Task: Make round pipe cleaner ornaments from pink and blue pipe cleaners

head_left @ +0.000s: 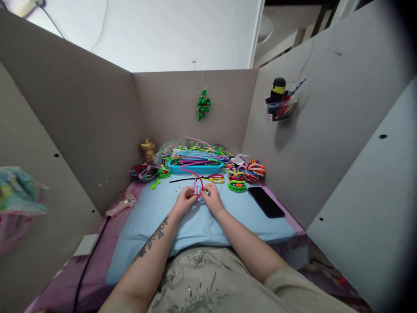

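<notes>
My left hand (185, 201) and my right hand (212, 198) meet over a light blue cushion (202, 221), fingers curled and pinched. Between them they hold a pink pipe cleaner (196, 186) that loops up and back toward a turquoise tray (195, 167). Both hands grip its lower end, close together, almost touching. The tray is heaped with several pipe cleaners in mixed colours. A black pipe cleaner (182, 179) and red and yellow loops (216, 178) lie just beyond my fingers.
A black phone (265, 201) lies right of my hands. Coiled colourful pieces (247, 173) sit at the back right, a dark bowl (145, 174) at the back left. A pink glue gun (122, 205) with its black cable lies left. Grey cardboard walls enclose the space; a green ornament (203, 104) hangs on the back wall.
</notes>
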